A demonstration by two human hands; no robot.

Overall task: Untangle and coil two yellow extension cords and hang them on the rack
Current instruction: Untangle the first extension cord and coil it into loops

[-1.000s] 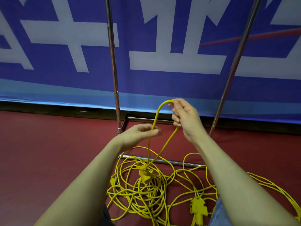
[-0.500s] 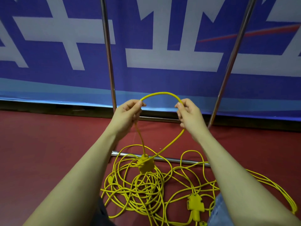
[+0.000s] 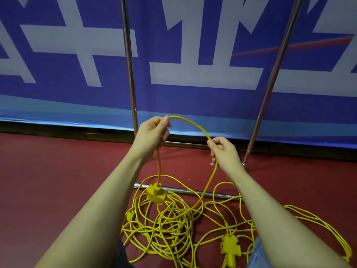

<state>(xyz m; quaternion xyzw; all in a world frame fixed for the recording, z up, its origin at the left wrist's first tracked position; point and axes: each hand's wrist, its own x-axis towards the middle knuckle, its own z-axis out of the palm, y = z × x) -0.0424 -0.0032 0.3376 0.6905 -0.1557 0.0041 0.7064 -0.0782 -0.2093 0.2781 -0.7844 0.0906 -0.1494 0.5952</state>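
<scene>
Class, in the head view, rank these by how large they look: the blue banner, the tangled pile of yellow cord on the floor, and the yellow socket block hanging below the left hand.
1. Blue banner, spanning the frame.
2. Tangled pile of yellow cord.
3. Yellow socket block, smallest though nearer the camera than the banner.

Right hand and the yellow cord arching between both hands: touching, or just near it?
Touching. In the head view the right hand pinches the yellow cord at its fingertips, and the cord runs on down past the palm.
</scene>
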